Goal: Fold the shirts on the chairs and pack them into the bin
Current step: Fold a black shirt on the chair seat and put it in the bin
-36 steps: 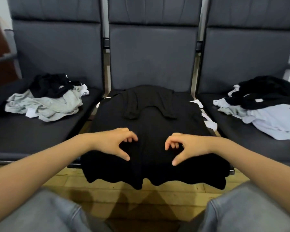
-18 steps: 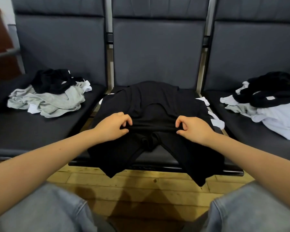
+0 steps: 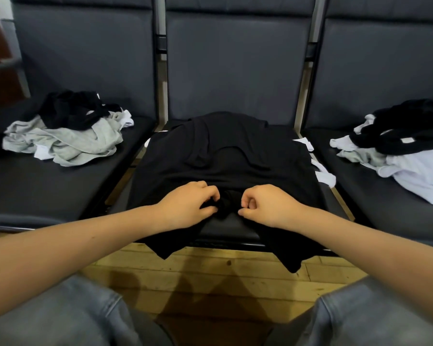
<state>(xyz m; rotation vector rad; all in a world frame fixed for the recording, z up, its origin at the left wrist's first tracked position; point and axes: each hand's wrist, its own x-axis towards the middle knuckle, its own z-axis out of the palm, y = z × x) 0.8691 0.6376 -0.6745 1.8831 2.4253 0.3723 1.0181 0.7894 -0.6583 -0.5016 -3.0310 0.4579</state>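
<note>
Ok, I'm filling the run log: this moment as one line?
fold step | left hand and right hand pinch black shirt on middle chair | bin unseen

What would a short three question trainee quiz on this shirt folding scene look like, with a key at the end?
1. True or false: the black shirt lies on the middle chair.
2. Which hands pinch that shirt's cloth? A) left hand only B) right hand only C) both
3. Fill in: the pile of clothes on the left chair has a ____ garment lying on top of grey ones.

Key
1. True; part of it hangs over the seat's front edge.
2. C; both hands pinch bunched cloth close together near the front of the seat.
3. Black.
</note>
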